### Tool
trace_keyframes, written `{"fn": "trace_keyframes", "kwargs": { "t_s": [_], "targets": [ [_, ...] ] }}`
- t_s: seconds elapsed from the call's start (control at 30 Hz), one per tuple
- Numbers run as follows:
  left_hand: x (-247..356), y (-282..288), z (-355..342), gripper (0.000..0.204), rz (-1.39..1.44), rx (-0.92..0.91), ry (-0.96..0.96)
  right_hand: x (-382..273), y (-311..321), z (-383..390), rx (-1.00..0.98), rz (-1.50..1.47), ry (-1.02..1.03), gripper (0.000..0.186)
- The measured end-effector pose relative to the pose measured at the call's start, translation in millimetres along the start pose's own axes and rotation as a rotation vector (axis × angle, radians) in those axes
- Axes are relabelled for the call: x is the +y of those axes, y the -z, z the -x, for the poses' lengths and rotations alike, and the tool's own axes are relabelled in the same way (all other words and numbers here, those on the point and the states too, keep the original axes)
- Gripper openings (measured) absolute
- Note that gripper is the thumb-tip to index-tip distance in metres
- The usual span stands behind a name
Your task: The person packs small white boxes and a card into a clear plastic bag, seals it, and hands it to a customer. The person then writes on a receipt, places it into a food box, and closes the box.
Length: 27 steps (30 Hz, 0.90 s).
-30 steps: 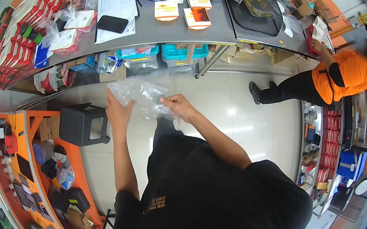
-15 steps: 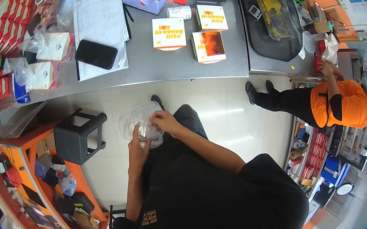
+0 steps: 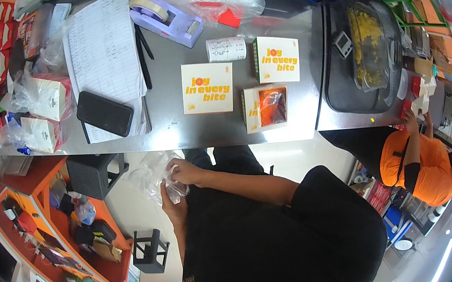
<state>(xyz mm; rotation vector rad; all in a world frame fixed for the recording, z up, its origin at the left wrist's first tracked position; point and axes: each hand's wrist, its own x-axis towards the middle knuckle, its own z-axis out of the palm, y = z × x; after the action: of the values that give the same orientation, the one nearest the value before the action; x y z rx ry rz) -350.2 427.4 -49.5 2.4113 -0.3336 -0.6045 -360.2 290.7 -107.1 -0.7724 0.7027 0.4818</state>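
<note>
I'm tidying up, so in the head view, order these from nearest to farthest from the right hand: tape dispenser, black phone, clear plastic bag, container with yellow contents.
From the right hand:
1. clear plastic bag, touching it
2. black phone, ahead and left, on papers
3. tape dispenser, farther back
4. container with yellow contents, far right

Behind the plastic bag [image 3: 148, 178], a phone [image 3: 105, 113] tops papers [image 3: 100, 49].

2 dark stools [image 3: 89, 177] stand near orange shelving [image 3: 38, 178] on a pale, glossy floor [image 3: 131, 210].
</note>
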Motion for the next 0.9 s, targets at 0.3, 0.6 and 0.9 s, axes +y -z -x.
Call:
{"fn": "trace_keyframes", "kwargs": {
  "t_s": [0.3,0.6,0.9],
  "targets": [
    [31.7,11.4,2.6,0.054,-0.162,-0.040,0.102,-32.3,25.2,0.4,0.131,0.475,0.342,0.018],
    [28.8,29.9,-9.8,0.035,-0.486,0.088,0.179,-37.4,32.9,11.1,-0.310,0.639,0.115,0.037],
    [49.2,-14.3,12.2,0.041,-0.262,0.075,0.051,-62.8,30.0,-4.6,-0.207,-0.178,-0.385,0.030]
  ]
}}
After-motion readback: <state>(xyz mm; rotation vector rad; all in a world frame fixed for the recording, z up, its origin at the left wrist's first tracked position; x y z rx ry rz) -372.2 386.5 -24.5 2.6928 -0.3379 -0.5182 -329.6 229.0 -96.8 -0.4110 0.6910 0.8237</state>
